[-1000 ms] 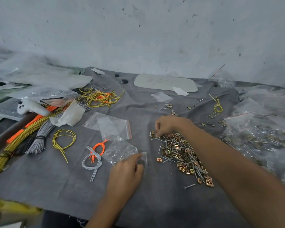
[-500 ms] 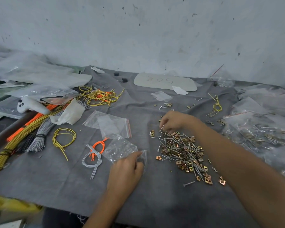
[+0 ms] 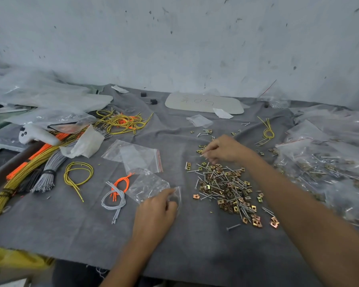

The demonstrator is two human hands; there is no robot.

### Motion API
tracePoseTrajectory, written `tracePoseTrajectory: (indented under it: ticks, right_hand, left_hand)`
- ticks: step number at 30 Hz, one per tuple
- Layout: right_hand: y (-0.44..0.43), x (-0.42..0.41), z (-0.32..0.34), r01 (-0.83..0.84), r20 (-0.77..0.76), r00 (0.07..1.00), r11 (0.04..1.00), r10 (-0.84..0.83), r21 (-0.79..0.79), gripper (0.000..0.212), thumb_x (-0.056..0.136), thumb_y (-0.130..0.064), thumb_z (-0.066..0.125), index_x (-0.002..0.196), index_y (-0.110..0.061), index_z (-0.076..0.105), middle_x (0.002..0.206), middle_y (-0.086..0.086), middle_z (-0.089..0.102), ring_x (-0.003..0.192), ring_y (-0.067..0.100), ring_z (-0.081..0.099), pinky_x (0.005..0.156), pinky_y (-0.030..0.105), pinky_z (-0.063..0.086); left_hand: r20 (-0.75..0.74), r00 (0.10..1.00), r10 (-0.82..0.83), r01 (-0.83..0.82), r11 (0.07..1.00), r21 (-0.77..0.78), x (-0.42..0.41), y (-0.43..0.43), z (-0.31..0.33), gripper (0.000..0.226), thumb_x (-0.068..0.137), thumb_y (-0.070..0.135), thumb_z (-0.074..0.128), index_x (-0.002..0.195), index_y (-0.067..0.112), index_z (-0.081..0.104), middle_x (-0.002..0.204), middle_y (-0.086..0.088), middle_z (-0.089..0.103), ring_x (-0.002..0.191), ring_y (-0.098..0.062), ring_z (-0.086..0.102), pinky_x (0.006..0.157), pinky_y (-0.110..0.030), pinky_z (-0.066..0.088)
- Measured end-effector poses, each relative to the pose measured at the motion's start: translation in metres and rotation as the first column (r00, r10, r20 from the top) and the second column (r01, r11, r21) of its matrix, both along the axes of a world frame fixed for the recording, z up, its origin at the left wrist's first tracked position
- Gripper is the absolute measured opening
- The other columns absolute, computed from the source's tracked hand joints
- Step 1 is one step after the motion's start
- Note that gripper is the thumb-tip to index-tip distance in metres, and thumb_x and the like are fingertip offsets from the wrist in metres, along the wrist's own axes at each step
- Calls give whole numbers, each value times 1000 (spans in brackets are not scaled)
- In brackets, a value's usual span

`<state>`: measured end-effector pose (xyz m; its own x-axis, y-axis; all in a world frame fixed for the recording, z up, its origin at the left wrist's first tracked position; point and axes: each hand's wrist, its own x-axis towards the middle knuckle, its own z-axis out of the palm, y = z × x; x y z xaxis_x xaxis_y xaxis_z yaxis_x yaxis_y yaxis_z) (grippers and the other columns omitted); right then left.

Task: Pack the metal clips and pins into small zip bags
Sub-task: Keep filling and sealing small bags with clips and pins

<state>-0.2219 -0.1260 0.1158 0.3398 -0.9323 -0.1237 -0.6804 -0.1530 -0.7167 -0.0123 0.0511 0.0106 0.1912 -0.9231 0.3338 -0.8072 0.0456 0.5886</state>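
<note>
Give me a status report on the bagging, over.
Left hand holds the zip bag by its mouth. Right hand pinches a pin at the pile of clips and pins. Nothing between pile and bag.

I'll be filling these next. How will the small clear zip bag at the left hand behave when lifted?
The zip bag looks thin and crinkled, so probably floppy and light. Its glossy film may slip; the left hand pinches its edge.

Your cloth-covered table (image 3: 195, 251) holds pins (image 3: 216, 183) and clips (image 3: 234, 208) heaped right of centre, with zip bags (image 3: 137, 156) just left of them. Wires (image 3: 46, 172) lie bundled at the left. Filled bags (image 3: 319, 166) lie right, a card (image 3: 203, 101) far.
</note>
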Motion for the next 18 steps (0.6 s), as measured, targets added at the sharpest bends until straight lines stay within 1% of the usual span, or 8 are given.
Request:
tracePoseTrajectory:
  ticks: [3, 5, 7, 10, 12, 14, 16, 18]
  right_hand:
    - [47, 12, -10, -28, 261, 965, 998, 12, 59, 10, 87, -3, 73, 97, -3, 75, 76, 12, 71, 66, 16, 66, 69, 30, 61]
    - [85, 22, -27, -66, 357, 933, 994, 31, 84, 8, 86, -2, 74, 93, -5, 75, 67, 7, 70, 61, 15, 65, 62, 27, 58]
    - [114, 34, -42, -81, 345, 937, 995, 57, 57, 8, 86, -3, 73, 93, -5, 76, 61, 2, 69, 56, 12, 64, 58, 23, 54]
    - [134, 52, -55, -105, 191, 976, 994, 106, -19, 10, 87, -12, 71, 92, -15, 79, 59, -1, 67, 54, 10, 63, 59, 27, 53]
    - [137, 62, -57, -118, 104, 987, 991, 123, -59, 10, 88, -23, 71, 91, -21, 80, 63, 1, 70, 56, 9, 63, 63, 28, 54]
    - [137, 67, -57, -97, 65, 993, 991, 103, -87, 12, 88, -27, 71, 96, -21, 79, 72, 2, 73, 60, 6, 61, 70, 30, 56]
    - [138, 65, -57, -54, 102, 993, 993, 64, -100, 15, 86, -19, 71, 100, -19, 76, 73, -5, 71, 64, 4, 61, 73, 30, 55]
    - [139, 56, -57, 14, 164, 986, 994, 4, -109, 20, 82, -10, 68, 99, -21, 71, 74, -9, 69, 68, 5, 65, 73, 31, 56]
  left_hand:
    - [-49, 999, 0, 1, 1000, 5, 1, 0, 2, 37, 90, 27, 56, 125, 34, 68, 96, -4, 76, 95, -28, 67, 73, -35, 46]
    - [-43, 999, -18, 18, 1000, -11, 0, 1, 3, 43, 87, 33, 47, 124, 30, 69, 98, -7, 76, 96, -31, 67, 73, -37, 46]
    - [-41, 998, -40, 39, 999, -21, 0, 2, 6, 51, 82, 35, 41, 124, 28, 69, 104, -8, 76, 98, -32, 67, 75, -38, 48]
    - [-116, 990, -78, 79, 997, -1, 2, 3, 8, 49, 83, 35, 41, 124, 30, 68, 107, -3, 76, 102, -27, 67, 83, -39, 51]
    - [-175, 980, -98, 101, 995, 13, 3, 4, 8, 44, 84, 35, 42, 120, 33, 69, 97, 2, 76, 96, -24, 68, 83, -40, 51]
    - [-212, 972, -100, 107, 994, 22, 4, 5, 10, 42, 85, 34, 43, 117, 34, 69, 79, 8, 72, 84, -20, 67, 76, -37, 50]
    - [-246, 965, -94, 102, 995, 21, 4, 5, 12, 42, 84, 37, 43, 117, 34, 69, 63, 13, 63, 70, -11, 62, 67, -34, 44]
    - [-283, 955, -91, 100, 995, 19, 4, 5, 14, 44, 82, 38, 43, 117, 35, 69, 61, 17, 60, 64, -6, 57, 63, -30, 39]
